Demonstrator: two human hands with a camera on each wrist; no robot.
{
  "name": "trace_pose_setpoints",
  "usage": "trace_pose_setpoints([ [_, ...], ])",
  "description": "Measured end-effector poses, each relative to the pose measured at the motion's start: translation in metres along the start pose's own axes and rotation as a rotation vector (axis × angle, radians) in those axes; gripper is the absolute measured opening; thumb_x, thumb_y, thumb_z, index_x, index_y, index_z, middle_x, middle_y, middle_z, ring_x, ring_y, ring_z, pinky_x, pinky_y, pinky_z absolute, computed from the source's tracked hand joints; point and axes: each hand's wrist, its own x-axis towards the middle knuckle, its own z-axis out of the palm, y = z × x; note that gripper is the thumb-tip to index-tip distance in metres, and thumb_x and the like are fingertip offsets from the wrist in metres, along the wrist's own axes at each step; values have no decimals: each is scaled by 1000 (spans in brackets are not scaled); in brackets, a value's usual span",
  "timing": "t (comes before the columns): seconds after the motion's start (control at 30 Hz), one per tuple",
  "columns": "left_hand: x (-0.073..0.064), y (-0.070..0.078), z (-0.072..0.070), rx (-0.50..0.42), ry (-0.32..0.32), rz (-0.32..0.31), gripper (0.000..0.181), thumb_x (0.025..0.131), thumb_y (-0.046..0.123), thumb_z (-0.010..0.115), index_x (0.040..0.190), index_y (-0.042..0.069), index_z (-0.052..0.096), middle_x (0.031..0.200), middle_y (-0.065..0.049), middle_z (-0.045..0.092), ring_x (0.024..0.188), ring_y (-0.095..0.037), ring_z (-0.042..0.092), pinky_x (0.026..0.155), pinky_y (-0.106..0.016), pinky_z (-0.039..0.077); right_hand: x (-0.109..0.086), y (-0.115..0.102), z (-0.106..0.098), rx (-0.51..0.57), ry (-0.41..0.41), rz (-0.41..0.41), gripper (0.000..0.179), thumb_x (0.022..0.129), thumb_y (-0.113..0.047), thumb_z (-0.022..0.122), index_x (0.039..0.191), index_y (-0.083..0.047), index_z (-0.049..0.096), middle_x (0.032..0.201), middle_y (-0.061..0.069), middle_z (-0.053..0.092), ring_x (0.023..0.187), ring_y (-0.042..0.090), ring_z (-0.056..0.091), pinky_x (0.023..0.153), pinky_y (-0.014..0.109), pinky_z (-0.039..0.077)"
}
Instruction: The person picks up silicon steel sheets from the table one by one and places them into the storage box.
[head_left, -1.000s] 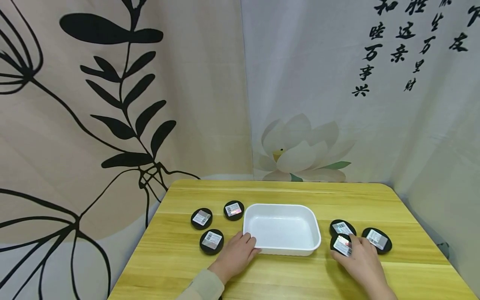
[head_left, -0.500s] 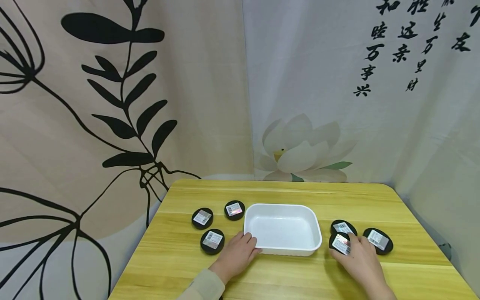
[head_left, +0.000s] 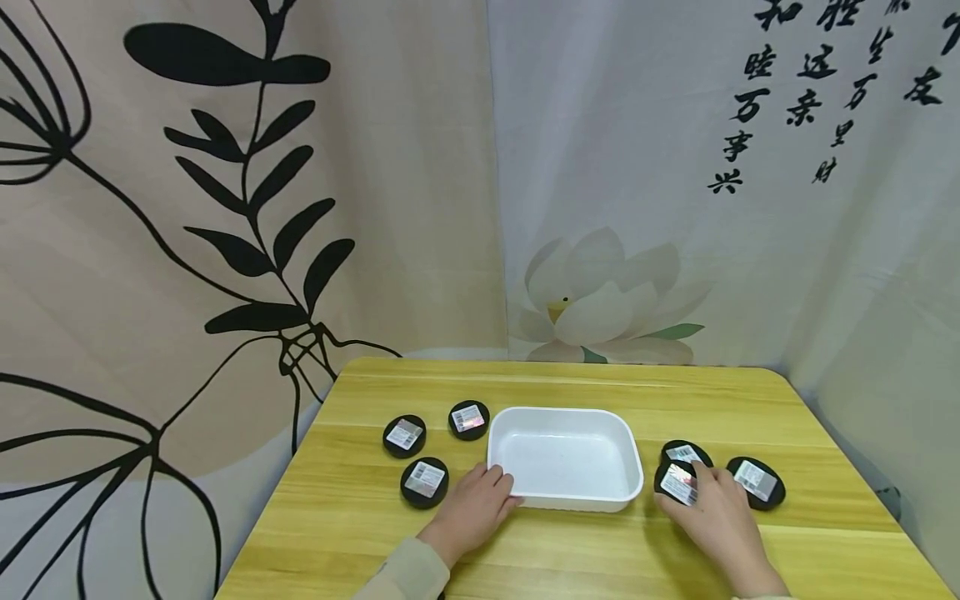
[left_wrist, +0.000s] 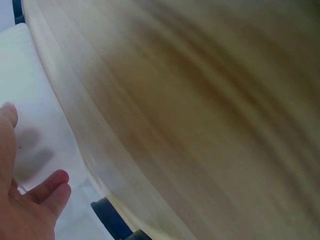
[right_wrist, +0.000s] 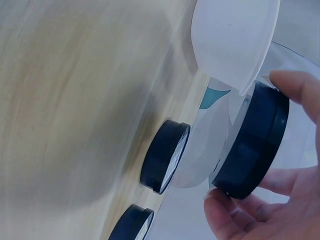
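My right hand (head_left: 722, 521) grips a round black tin (head_left: 677, 483) by its sides, thumb on one edge and fingers on the other. A white barcode label faces up on it. The right wrist view shows that tin (right_wrist: 255, 140) lifted off the table and tilted. Two more black tins, one behind (head_left: 688, 451) and one to the right (head_left: 757, 482), lie by this hand. With its fingers at the left rim and its thumb along the front, my left hand (head_left: 476, 508) holds the near left corner of a white rectangular tray (head_left: 566, 504). The tray's inside shows no contents.
Left of the tray lie three similar labelled black tins: one at the back (head_left: 468, 420), one farther left (head_left: 404, 437) and one nearer (head_left: 423, 482). The wood-grain table (head_left: 570, 558) ends at a printed curtain (head_left: 420, 208).
The tin in my right hand has risen slightly and shifted a little left, toward the tray. My left hand and the tray stay where they were.
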Motion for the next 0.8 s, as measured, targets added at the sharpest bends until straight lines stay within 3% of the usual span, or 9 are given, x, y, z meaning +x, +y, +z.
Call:
trace_pose_setpoints([
  [0.3, 0, 2, -3, 3, -25, -15, 31, 106, 47, 45, 93, 20, 53, 87, 6, 48, 83, -14, 46, 74, -28, 45, 2, -4, -1, 8, 19, -24, 96, 81, -50, 78, 139, 17, 43, 127, 43, 48, 117, 58, 47, 98, 67, 40],
  [0.8, 1, 2, -2, 39, 3, 8, 30, 105, 47, 47, 93, 20, 54, 85, 6, 48, 81, -14, 46, 74, -28, 44, 5, -12, -4, 1, 7, -36, 99, 81, -57, 76, 140, 15, 43, 129, 43, 47, 120, 58, 45, 101, 70, 39],
])
